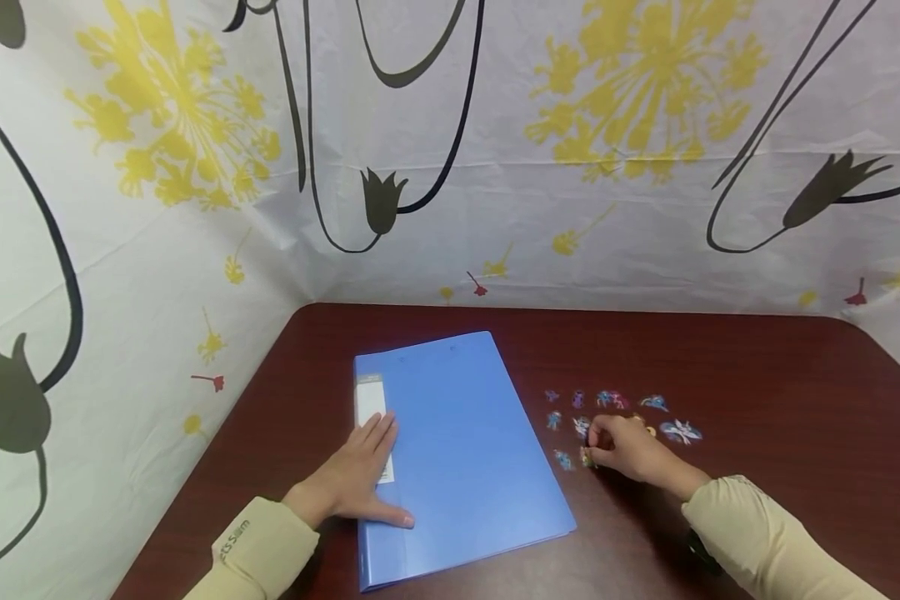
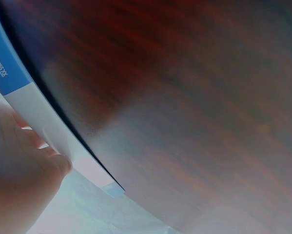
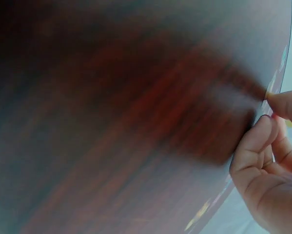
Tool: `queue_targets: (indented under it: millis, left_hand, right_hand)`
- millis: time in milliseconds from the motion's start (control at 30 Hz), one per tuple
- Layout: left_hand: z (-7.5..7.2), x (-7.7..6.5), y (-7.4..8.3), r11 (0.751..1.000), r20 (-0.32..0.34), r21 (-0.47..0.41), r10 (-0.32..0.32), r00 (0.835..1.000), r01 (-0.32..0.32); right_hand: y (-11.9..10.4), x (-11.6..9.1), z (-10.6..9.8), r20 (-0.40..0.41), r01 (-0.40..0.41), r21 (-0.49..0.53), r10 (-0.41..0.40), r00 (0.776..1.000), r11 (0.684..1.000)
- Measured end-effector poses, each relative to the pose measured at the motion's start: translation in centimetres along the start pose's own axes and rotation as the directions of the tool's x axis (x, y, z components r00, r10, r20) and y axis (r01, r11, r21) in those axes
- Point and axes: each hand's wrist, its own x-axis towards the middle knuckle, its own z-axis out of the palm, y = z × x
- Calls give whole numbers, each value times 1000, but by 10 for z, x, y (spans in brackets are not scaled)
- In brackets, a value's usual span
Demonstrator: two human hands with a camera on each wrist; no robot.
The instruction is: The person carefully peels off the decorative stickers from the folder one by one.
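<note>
A closed blue file folder (image 1: 465,442) with a white spine label (image 1: 371,396) lies on the table. My left hand (image 1: 360,471) rests flat on its spine side, thumb spread; the left wrist view shows the hand (image 2: 29,165) at the labelled spine (image 2: 58,126). To the folder's right, my right hand (image 1: 630,450) is low over several small, flat cartoon-figure stickers. Its thumb tip is right at a yellow sticker (image 1: 587,457). In the right wrist view, a gap separates the thumb from the curled fingers of the right hand (image 3: 270,165).
Other stickers lie in loose rows, including a blue one (image 1: 563,460), a blue and pink pair (image 1: 611,399) and a white-winged one (image 1: 680,431). The dark red wooden table (image 1: 780,392) meets a white patterned cloth (image 1: 510,233) at its back and left.
</note>
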Motion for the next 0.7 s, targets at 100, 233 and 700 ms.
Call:
queue_targets:
  millis: [100,233,700]
  left_hand:
    - [0,0,0,1000,7,-1,-6,1000,6]
    - [0,-1,0,1000,15,-4,-13,1000,13]
    - [-2,0,0,1000,3,29,-3,1000,2]
  right_hand:
    - [2,-1,-1,-1,41,30,-41,999,999]
    - [4,-3,-2,5,83,64,-83,997,994]
    - [5,-4,-4,31,111,109,-115,993,988]
